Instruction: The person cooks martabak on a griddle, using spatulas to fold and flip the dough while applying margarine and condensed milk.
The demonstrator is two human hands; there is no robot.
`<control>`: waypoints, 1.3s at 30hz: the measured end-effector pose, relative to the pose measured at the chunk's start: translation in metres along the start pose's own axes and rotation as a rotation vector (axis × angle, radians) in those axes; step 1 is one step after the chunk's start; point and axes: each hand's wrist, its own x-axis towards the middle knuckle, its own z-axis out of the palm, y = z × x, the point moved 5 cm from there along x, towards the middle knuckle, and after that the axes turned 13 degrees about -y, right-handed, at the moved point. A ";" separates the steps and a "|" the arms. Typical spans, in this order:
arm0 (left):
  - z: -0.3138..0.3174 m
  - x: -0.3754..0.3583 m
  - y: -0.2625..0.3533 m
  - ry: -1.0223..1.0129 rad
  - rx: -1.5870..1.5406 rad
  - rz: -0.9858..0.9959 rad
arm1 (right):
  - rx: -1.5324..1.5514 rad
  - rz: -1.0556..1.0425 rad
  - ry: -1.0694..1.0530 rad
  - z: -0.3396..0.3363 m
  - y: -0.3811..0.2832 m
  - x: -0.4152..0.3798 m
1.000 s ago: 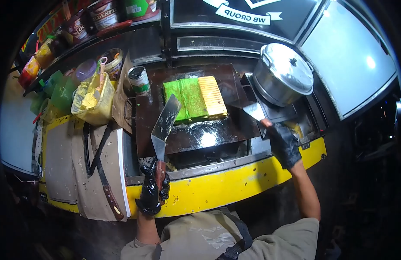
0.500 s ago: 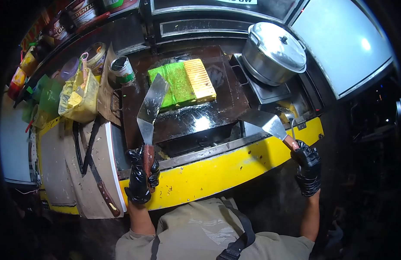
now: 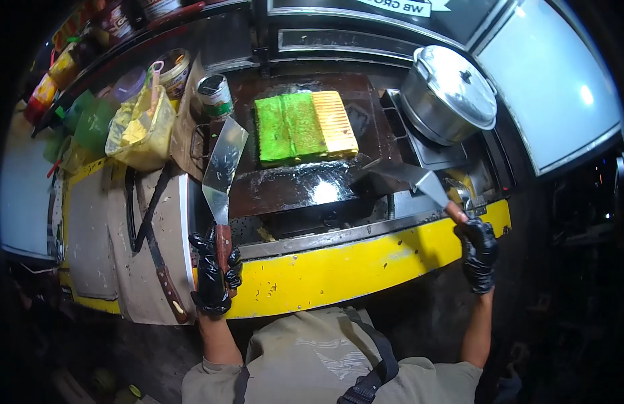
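In my left hand [image 3: 214,277], gloved in black, is the wooden handle of a wide metal spatula [image 3: 224,156]. Its blade points up and stands left of the green bread [image 3: 285,129], apart from it in view. My right hand [image 3: 477,254], also gloved, grips a second metal spatula [image 3: 430,186] by its handle, its blade turned left over the front right of the dark griddle [image 3: 275,185]. On that griddle the green bread lies in two joined slabs, beside a toasted yellow piece with ridged lines [image 3: 335,124].
A lidded metal pot [image 3: 447,94] stands right of the griddle. Left are a tub of yellow spread [image 3: 142,138], a labelled can [image 3: 215,96] and a long knife [image 3: 168,286] with tongs [image 3: 133,215] on a cardboard-covered board [image 3: 120,289]. A yellow counter edge [image 3: 339,276] runs along the front.
The view has shifted, so the counter things sit farther right. My left spatula's blade has moved left, off the green bread's edge. Both hands keep their hold.
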 end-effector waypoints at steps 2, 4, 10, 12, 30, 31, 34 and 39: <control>0.001 -0.003 -0.001 0.020 -0.017 0.024 | 0.324 0.076 0.108 -0.003 0.011 0.008; 0.023 -0.006 0.009 -0.022 -0.018 0.058 | 0.376 -0.020 0.104 -0.004 0.003 0.040; 0.045 0.005 0.014 0.079 0.043 -0.108 | 0.253 -0.389 0.066 0.017 -0.103 0.176; 0.044 0.006 0.016 0.067 0.243 0.022 | 0.171 -0.510 0.106 0.040 -0.119 0.220; 0.028 -0.004 -0.006 -0.028 0.001 0.002 | -0.096 -0.507 -0.263 0.122 -0.069 0.354; 0.031 -0.005 -0.003 -0.037 -0.007 -0.011 | -0.012 -0.468 -0.292 0.121 -0.051 0.354; 0.032 -0.004 -0.001 -0.022 -0.023 -0.045 | 0.134 -0.423 -0.310 0.113 -0.009 0.346; 0.035 -0.006 0.003 0.011 -0.002 -0.081 | -0.070 -0.325 -0.207 0.074 0.019 0.303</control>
